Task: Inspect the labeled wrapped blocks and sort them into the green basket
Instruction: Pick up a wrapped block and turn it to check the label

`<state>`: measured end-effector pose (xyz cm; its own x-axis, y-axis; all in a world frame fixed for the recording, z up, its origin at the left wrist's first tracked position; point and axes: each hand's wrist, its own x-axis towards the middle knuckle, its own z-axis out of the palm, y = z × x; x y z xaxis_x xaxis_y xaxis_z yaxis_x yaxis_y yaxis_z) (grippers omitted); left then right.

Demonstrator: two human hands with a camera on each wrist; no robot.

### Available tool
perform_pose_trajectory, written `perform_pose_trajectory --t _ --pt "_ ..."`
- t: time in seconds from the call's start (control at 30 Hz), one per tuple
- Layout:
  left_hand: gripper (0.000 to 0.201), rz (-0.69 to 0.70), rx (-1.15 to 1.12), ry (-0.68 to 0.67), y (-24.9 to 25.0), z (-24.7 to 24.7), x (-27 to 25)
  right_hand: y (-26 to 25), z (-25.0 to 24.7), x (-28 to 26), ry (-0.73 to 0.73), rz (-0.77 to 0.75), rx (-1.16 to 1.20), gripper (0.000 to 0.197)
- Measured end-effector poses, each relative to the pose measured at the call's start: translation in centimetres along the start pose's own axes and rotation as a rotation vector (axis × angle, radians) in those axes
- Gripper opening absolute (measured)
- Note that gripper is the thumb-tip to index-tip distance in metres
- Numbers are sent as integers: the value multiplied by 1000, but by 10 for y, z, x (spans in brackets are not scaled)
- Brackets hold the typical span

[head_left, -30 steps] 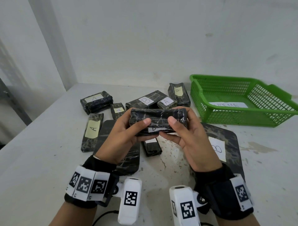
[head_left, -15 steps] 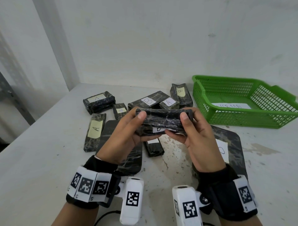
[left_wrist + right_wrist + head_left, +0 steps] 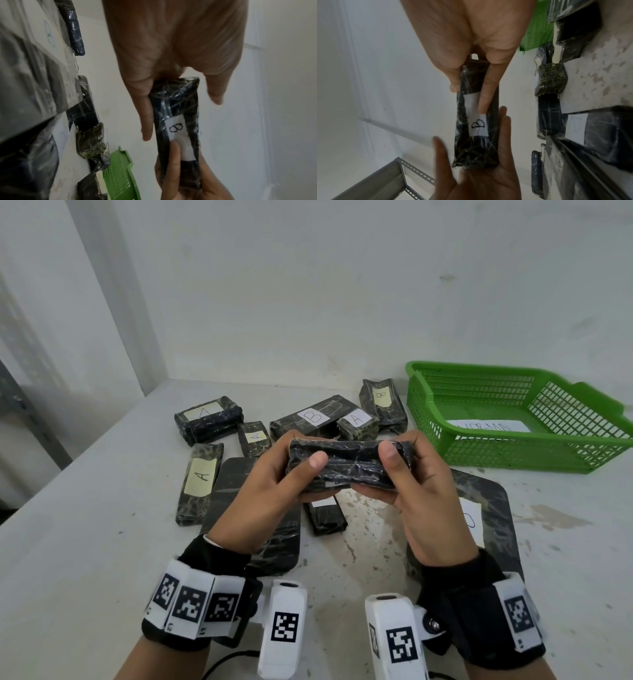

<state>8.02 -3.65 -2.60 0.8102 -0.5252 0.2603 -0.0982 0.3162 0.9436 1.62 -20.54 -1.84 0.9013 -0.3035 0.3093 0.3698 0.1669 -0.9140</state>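
Both hands hold one dark wrapped block [image 3: 346, 463] up over the table's middle. My left hand [image 3: 274, 477] grips its left end, thumb on the near face, and my right hand [image 3: 407, 477] grips the right end the same way. Its white label faces away from my head. Both wrist views show a "B" on the block [image 3: 178, 128] [image 3: 476, 125]. The green basket [image 3: 513, 453] stands at the back right, with only a white paper slip [image 3: 486, 426] inside.
Several labelled wrapped blocks lie behind and under my hands: "A" blocks [image 3: 200, 484] [image 3: 207, 419] [image 3: 358, 422] and "B" blocks [image 3: 311, 419] [image 3: 382, 402]. Two large flat dark packs [image 3: 233, 501] [image 3: 486, 508] lie below each hand. A wall closes the back.
The block has turned in my hands, so its labelled face now points further away from my head. Both hands shifted slightly up and right with it.
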Motion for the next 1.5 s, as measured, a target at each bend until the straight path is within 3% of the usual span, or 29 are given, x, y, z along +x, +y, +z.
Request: perform_pose_trajectory --t 0.3,0.47,0.57,0.7,0.8,0.9,1.03,1.13,1.27,1.5 --pt "21 44 4 32 -1 0 1 -2 2 -1 -23 -11 -19 19" --pt "49 20 -14 -12 2 3 -1 2 2 -1 76 -100 -93 24" --pt "52 -11 -28 35 5 1 1 3 0 -1 45 -159 -162 23" --pt "52 -146 -129 78 8 2 3 3 -3 0 -19 -240 -132 7" --pt "44 -134 -149 91 8 5 4 4 -3 1 -60 -257 -135 10" --pt "40 -57 -183 131 7 2 5 4 -2 1 -68 -192 -170 18" --pt "45 10 -169 122 8 -2 3 4 -3 2 -8 38 -51 61" --pt "46 15 -151 113 8 -2 3 5 -3 3 11 106 7 48" --pt "50 -40 -138 139 8 0 4 4 -3 2 38 61 -1 32" --pt "22 -39 -70 173 3 -3 5 6 -2 3 -38 134 42 32"
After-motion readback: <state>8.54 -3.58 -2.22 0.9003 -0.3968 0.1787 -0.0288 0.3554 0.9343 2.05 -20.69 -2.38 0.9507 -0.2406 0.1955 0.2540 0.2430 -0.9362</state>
